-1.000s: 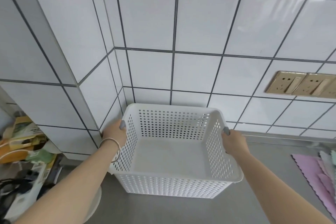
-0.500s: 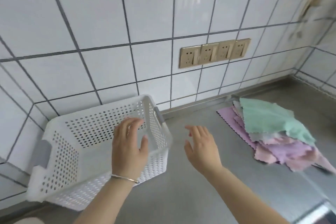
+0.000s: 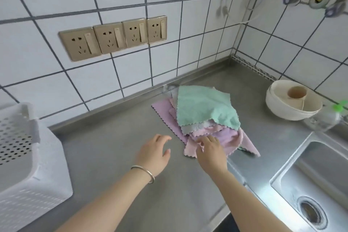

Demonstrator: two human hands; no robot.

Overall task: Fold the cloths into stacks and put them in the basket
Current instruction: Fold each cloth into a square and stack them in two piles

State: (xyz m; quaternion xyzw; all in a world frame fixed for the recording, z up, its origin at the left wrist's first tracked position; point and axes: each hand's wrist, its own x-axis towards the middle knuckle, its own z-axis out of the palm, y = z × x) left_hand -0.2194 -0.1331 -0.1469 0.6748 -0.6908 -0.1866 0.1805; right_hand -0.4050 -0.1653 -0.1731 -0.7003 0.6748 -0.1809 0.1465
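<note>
A loose pile of cloths [image 3: 205, 117] lies on the steel counter near the back wall, a green cloth [image 3: 203, 107] on top, with grey, purple and pink ones under it. My right hand [image 3: 211, 153] is at the pile's near edge, its fingers curled into the pink cloth [image 3: 192, 149] at the bottom corner. My left hand [image 3: 154, 153] hovers just left of the pile with its fingers spread and holds nothing. The white perforated basket [image 3: 50, 165] stands on the counter at the far left, partly out of frame; nothing shows in the part of its inside I can see.
A steel sink [image 3: 312, 184] lies to the right, close behind the pile. Stacked cream bowls [image 3: 293, 105] with a cup in them stand at the back right. Gold wall sockets [image 3: 113, 37] sit above the counter [image 3: 116, 149]. A clear bottle with a green cap [image 3: 325, 118] lies beside the bowls.
Both hands let go of the basket, which now stands at the left. My view swung right, and my right hand has reached the cloth pile, with my left hand following.
</note>
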